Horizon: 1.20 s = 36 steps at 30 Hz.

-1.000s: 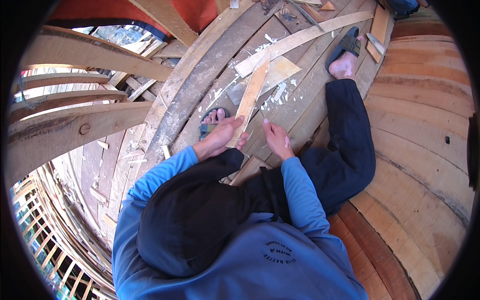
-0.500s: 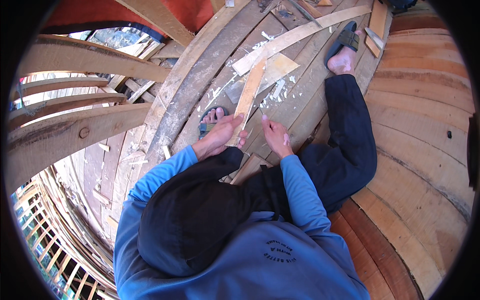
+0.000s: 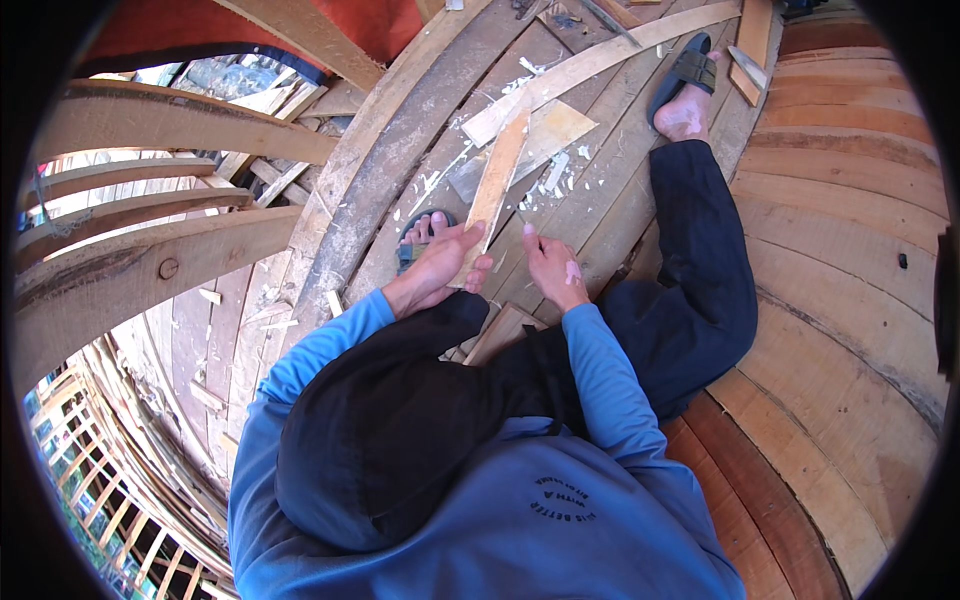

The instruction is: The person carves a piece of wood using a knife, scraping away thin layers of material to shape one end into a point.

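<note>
My left hand (image 3: 445,268) is closed around the near end of a narrow wooden strip (image 3: 497,175), its thumb lying along the top. The strip slants away from me, its far end over a flat scrap of board (image 3: 555,135) and beside a long curved batten (image 3: 605,70). Just right of the strip, apart from it, my right hand (image 3: 555,268) is closed with the thumb pointing forward. What its fingers grip is hidden. Pale shavings (image 3: 558,172) lie scattered around the board scrap.
Curved wooden ribs (image 3: 170,262) rise on the left, and a planked wall (image 3: 830,250) curves up on the right. My sandalled feet rest on the plank floor (image 3: 400,170). A blade-like grey piece (image 3: 748,70) lies on a short board at the far right. A wood block (image 3: 503,335) sits between my legs.
The strip and my left hand have shifted slightly. A thin tip that showed above my right thumb is no longer visible. The right hand stays beside the strip.
</note>
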Available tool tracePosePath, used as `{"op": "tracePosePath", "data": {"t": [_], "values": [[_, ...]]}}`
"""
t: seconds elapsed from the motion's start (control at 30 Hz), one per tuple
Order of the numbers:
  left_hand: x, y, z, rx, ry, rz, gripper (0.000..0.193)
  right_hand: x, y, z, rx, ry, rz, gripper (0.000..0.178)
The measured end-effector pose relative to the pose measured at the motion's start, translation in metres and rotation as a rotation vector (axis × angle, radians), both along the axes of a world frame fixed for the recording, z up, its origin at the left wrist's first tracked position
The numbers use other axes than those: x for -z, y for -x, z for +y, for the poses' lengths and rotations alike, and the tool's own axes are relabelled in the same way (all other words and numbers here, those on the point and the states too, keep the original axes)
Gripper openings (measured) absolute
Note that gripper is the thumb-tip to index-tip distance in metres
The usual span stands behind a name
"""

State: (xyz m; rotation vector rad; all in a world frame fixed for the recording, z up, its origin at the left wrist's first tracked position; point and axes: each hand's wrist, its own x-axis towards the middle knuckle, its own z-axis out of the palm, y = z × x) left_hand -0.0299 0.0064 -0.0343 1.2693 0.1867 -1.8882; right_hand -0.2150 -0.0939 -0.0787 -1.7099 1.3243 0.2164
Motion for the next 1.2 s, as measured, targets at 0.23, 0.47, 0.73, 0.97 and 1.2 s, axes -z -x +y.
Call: {"op": "tracePosePath", "data": {"t": [0.23,0.47,0.73,0.97,1.2], "values": [[-0.003,0.000,-0.001,-0.002,-0.021,-0.011,0.031,0.000,-0.001,-0.002,0.038,-0.017,0.014,0.077],[-0.001,0.003,-0.002,0.023,-0.033,-0.060,0.034,0.008,0.002,-0.006,0.014,-0.025,0.054,0.081],[-0.003,0.005,-0.004,0.015,-0.025,-0.086,0.031,-0.004,-0.004,-0.004,0.011,0.029,0.075,0.075],[-0.001,0.007,-0.005,0.000,-0.009,-0.087,0.030,-0.021,-0.010,-0.003,0.008,0.094,0.161,0.075],[-0.004,0.008,-0.007,0.000,-0.015,-0.095,0.030,-0.014,-0.011,0.002,0.021,0.137,0.152,0.075]]}}
